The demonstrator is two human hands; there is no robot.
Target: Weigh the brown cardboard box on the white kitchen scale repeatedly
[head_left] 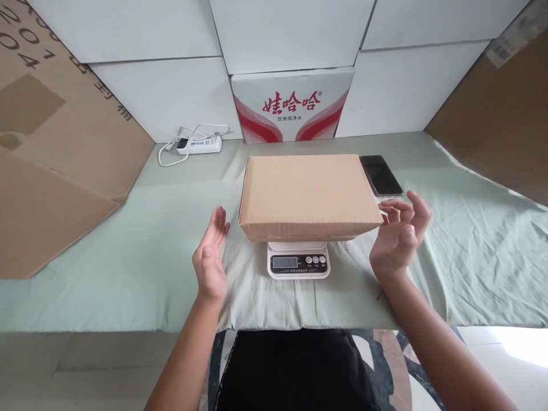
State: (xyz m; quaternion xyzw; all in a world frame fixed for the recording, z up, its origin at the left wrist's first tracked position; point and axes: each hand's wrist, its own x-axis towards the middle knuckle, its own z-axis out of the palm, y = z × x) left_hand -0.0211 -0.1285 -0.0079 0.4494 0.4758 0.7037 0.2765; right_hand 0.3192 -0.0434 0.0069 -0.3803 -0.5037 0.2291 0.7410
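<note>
Left hand [210, 262] and right hand [394, 244], both unclenched, flank the cardboard box [309, 191] on the scale [298, 270].

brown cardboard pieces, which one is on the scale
The closed box in the middle, atop the white scale; the larger left panel and right panel stand off it, toward the picture's edges.

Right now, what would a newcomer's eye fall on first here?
First, the brown cardboard box, set on a white digital scale near the middle of the green cloth. Next, the open left hand and right hand, one at either side of it. Behind it, a white panel with bold red writing.
</note>
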